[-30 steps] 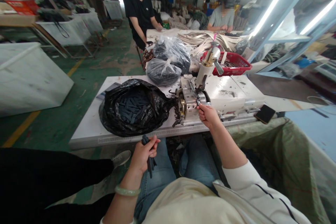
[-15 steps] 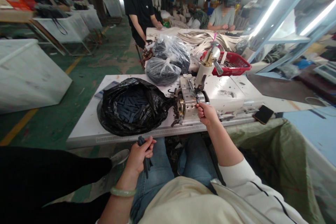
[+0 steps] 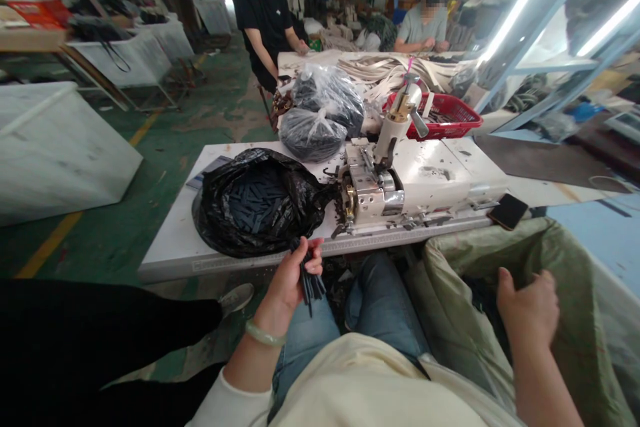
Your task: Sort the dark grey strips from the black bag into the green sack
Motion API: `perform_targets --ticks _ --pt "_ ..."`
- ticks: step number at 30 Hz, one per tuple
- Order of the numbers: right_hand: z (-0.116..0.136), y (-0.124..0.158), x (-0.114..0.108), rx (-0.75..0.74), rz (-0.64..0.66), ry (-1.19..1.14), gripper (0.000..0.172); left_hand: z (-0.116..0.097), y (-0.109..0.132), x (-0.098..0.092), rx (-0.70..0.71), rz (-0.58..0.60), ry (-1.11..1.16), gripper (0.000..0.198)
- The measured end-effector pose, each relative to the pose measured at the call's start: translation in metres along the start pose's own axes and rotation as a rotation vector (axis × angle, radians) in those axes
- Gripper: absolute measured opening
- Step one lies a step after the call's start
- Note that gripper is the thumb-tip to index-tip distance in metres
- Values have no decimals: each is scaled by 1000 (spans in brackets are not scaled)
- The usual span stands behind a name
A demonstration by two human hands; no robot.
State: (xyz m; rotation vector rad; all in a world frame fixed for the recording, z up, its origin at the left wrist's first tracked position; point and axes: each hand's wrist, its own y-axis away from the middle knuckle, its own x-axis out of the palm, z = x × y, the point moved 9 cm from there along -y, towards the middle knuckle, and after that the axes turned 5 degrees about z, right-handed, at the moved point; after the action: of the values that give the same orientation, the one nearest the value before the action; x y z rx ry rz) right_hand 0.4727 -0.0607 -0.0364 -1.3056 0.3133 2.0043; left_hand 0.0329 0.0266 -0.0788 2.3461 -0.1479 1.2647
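Observation:
My left hand (image 3: 297, 273) is closed around a bundle of dark strips (image 3: 313, 283), which hang down over my lap near the table's front edge. My right hand (image 3: 530, 307) is above the mouth of a green woven sack (image 3: 570, 260), its thumb apart from the fingers and no item visible in it; the fingertips are slightly blurred. On the table, a black plastic bag (image 3: 210, 213) lies open, with many short dark strips (image 3: 257, 203) inside. To its right stands a cream-coloured machine (image 3: 440, 177) with metal plates and a roller.
Tied clear bags (image 3: 315, 130) of dark material stand behind the black bag. A red basket (image 3: 450, 121) is behind the machine. A phone (image 3: 509, 211) lies at the table's right front. One person (image 3: 265, 20) stands across; another (image 3: 425, 27) is farther back.
My right hand has left the machine's front and swung right to over the green sack. My left hand, with the strips, has moved up and right, nearer the table edge.

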Motion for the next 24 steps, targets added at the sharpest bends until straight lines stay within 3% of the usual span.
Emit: perform_targets --ticks 2,4,5,6,8,10,13,22,24 --pt "56 39 42 -63 398 -351 52 10 -8 12 -15 20 71 21" --pt "135 106 94 -101 964 -707 52 15 -14 19 14 13 71 19" --pt "169 138 110 -101 1160 -808 52 16 -14 20 39 5 42 22" --pt "198 165 121 -108 1313 -878 52 16 -14 21 64 0 2 26" --pt "234 200 138 -118 1479 -940 51 12 -9 20 121 -1 -85 32" --pt "248 212 148 -128 1514 -970 50 5 -2 18 172 7 -147 35" --pt "250 207 154 -152 1458 -1006 48 -3 6 14 197 31 -182 38" --pt "242 174 133 -377 1113 -956 38 11 -5 4 100 -36 -130 32" --pt "241 175 132 -357 1132 -961 38 14 -8 2 116 -78 -106 24"
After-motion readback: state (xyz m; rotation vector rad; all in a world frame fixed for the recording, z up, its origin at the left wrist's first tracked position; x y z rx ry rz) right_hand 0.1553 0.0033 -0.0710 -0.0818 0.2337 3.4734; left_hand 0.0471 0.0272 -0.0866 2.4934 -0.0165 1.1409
